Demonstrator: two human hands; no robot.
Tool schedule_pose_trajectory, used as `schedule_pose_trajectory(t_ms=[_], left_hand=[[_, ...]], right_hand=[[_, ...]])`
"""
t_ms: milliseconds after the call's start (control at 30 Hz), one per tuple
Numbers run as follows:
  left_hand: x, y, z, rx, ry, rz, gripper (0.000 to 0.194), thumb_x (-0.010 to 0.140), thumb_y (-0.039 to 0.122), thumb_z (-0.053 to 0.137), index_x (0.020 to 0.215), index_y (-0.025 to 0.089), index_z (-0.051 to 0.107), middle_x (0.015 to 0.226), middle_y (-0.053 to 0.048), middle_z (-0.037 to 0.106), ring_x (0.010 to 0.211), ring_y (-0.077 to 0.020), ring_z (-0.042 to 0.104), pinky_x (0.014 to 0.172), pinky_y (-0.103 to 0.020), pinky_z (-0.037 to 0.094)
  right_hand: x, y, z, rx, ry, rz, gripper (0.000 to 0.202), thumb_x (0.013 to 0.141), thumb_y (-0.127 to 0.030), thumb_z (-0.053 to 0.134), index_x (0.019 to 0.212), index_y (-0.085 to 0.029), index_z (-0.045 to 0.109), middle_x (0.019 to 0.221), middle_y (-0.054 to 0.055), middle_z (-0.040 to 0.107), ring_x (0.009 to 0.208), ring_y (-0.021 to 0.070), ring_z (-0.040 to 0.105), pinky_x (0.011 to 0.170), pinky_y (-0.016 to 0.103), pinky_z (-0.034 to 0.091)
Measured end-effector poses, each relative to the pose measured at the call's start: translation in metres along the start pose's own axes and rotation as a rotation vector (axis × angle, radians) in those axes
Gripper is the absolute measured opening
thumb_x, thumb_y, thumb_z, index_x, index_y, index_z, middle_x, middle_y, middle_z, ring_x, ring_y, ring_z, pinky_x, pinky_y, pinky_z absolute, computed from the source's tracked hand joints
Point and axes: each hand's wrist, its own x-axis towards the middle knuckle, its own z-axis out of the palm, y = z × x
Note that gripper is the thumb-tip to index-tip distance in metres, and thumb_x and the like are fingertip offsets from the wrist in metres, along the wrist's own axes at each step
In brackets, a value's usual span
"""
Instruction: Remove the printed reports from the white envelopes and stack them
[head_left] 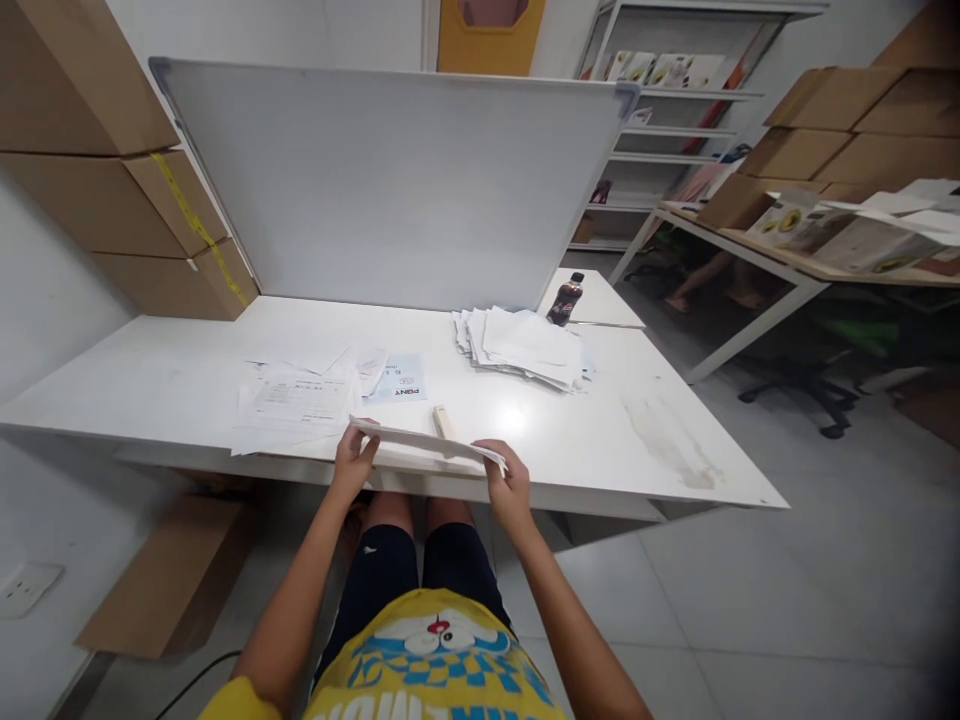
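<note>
A thin stack of white paper (420, 438) is stretched between both hands, seen nearly edge-on above the front edge of the white table (585, 440). My left hand (354, 462) closes on its left end, thumb on the near side. At the right end, my right hand (510, 482) pinches the sheets, whose corners fan slightly. Just behind the stack lies a small, long beige object (443, 422), perhaps a stapler; its near end is partly hidden. Printed sheets (296, 405) and a light blue PONY-marked packet (401, 380) lie beyond my left hand.
A messy pile of white paper (525, 345) lies at the back right, beside a dark drink bottle (566, 300). A whiteboard (397, 190) stands along the back edge. Cardboard boxes (142, 205) are stacked at the left. Another person's legs (705, 280) show under the far table (750, 255).
</note>
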Motion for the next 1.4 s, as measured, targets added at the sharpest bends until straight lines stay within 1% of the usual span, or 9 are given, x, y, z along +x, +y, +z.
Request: schedule_pose_trajectory(t_ms=[167,300,500,733,933,1100,1167,1300,1400], left_hand=[[-0.009,-0.011,-0.012,0.037,-0.138,-0.165,0.043,0.069,0.05,0.067,0.097,0.017,0.062,0.097,-0.011,0.07,0.096,-0.0263,0.065,0.087,-0.042,0.051],[-0.028,-0.008,-0.018,0.035,-0.176,-0.239,0.044,0.07,0.051,0.066,0.099,0.018,0.065,0.097,-0.01,0.072,0.096,-0.0269,0.065,0.088,-0.044,0.051],[-0.076,-0.017,-0.014,-0.153,-0.282,-0.468,0.046,0.068,0.052,0.07,0.095,0.014,0.069,0.093,-0.01,0.073,0.092,-0.0275,0.066,0.08,-0.039,0.052],[-0.108,-0.029,0.022,-0.182,-0.399,-0.628,0.043,0.065,0.055,0.073,0.074,0.013,0.068,0.059,-0.002,0.063,0.05,-0.0129,0.054,0.049,-0.024,0.043],[-0.094,-0.014,0.048,-0.399,-0.451,-0.857,0.045,0.063,0.051,0.078,0.083,0.012,0.067,0.059,0.0,0.06,0.046,-0.0077,0.051,0.043,-0.019,0.039],[-0.076,0.003,0.068,-0.46,-0.48,-0.916,0.04,0.064,0.045,0.08,0.081,0.011,0.066,0.064,-0.004,0.065,0.052,-0.009,0.058,0.048,-0.019,0.045],[-0.072,0.008,0.078,-0.476,-0.495,-0.917,0.037,0.065,0.043,0.079,0.079,0.011,0.065,0.061,-0.002,0.063,0.051,-0.0091,0.057,0.049,-0.019,0.046],[-0.068,0.012,0.093,-0.479,-0.482,-0.915,0.032,0.066,0.039,0.078,0.071,0.013,0.06,0.055,0.002,0.057,0.047,-0.0083,0.054,0.048,-0.02,0.046],[-0.068,0.011,0.1,-0.485,-0.447,-0.905,0.032,0.065,0.039,0.078,0.068,0.014,0.058,0.053,0.003,0.056,0.046,-0.0081,0.053,0.048,-0.02,0.045]], right_hand=[[-0.019,0.028,0.02,0.171,0.074,0.282,0.027,0.082,-0.046,0.056,0.083,-0.02,0.064,0.08,0.004,0.066,0.079,0.0208,0.058,0.076,0.033,0.047],[-0.035,0.042,0.018,0.287,0.095,0.392,0.034,0.077,-0.048,0.062,0.092,-0.018,0.067,0.092,0.007,0.07,0.089,0.0243,0.06,0.083,0.036,0.047],[-0.055,0.058,-0.012,0.177,-0.042,0.507,0.033,0.075,-0.046,0.061,0.088,-0.017,0.07,0.083,0.007,0.071,0.078,0.0247,0.062,0.068,0.032,0.049],[-0.057,0.084,-0.054,-0.057,-0.052,0.61,0.036,0.066,-0.037,0.056,0.091,-0.015,0.071,0.085,0.007,0.073,0.077,0.0263,0.064,0.07,0.035,0.049],[-0.037,0.072,-0.078,-0.36,0.048,0.498,0.04,0.076,-0.038,0.05,0.105,-0.016,0.066,0.087,0.008,0.07,0.071,0.022,0.06,0.063,0.032,0.047],[-0.012,0.035,-0.066,-0.681,0.209,0.135,0.037,0.084,-0.03,0.043,0.109,-0.013,0.065,0.109,0.017,0.064,0.101,0.0301,0.055,0.088,0.048,0.043],[-0.003,0.02,-0.048,-0.66,0.107,0.005,0.035,0.085,-0.02,0.041,0.11,-0.015,0.064,0.11,0.014,0.064,0.105,0.0284,0.054,0.091,0.046,0.043],[0.008,0.007,-0.004,-0.588,-0.3,-0.181,0.054,0.072,0.001,0.037,0.117,-0.017,0.061,0.121,0.011,0.062,0.112,0.0241,0.053,0.095,0.039,0.043],[0.01,0.012,0.019,-0.643,-0.373,-0.167,0.056,0.067,0.003,0.039,0.114,-0.014,0.063,0.119,0.012,0.062,0.108,0.0246,0.054,0.092,0.037,0.043]])
